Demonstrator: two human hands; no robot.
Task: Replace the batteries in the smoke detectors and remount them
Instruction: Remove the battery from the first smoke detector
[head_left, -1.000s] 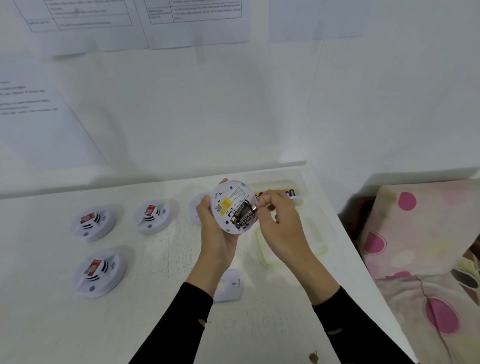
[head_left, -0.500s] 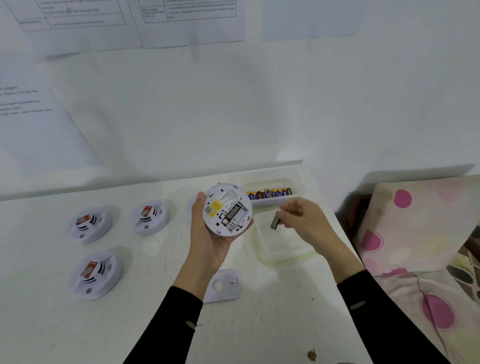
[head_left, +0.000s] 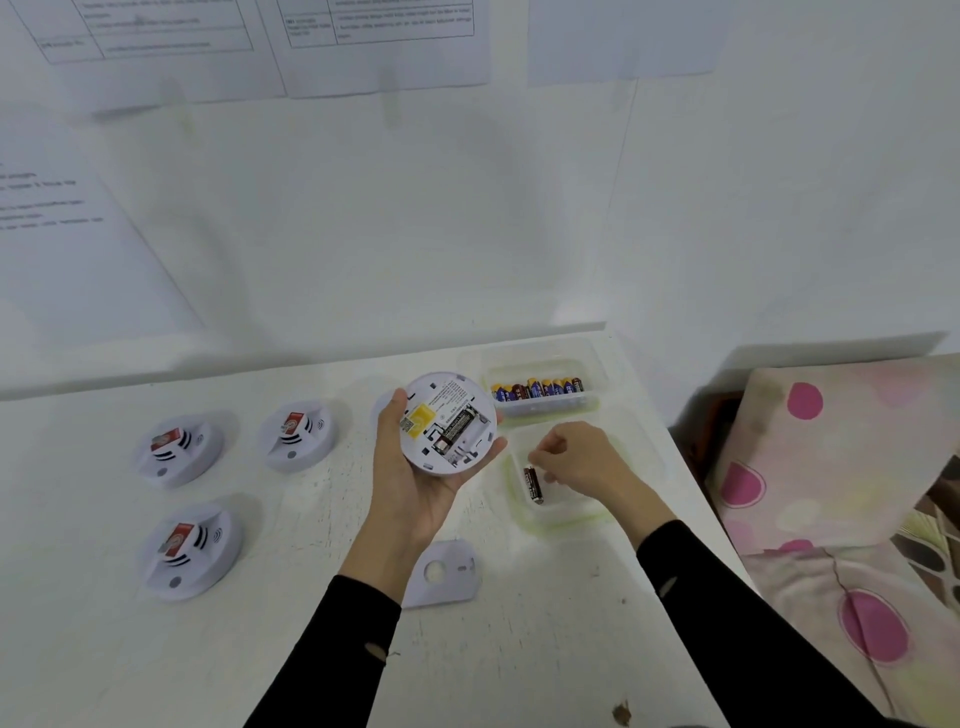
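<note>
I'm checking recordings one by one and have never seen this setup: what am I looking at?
No robot here: a camera on a person's head looks down at their hands. The left hand holds an opened detector, back up, with a fitted battery. The right hand is over a clear tray where a loose battery lies; whether the fingers touch it is unclear. On the table: three more detectors, a mounting plate and a box of batteries.

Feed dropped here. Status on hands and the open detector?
Left hand cradles open smoke detector, seated battery inside. Right hand over clear tray, fingertips at loose battery, grip unclear. Mounting plate beside left wrist, not obstructing.
</note>
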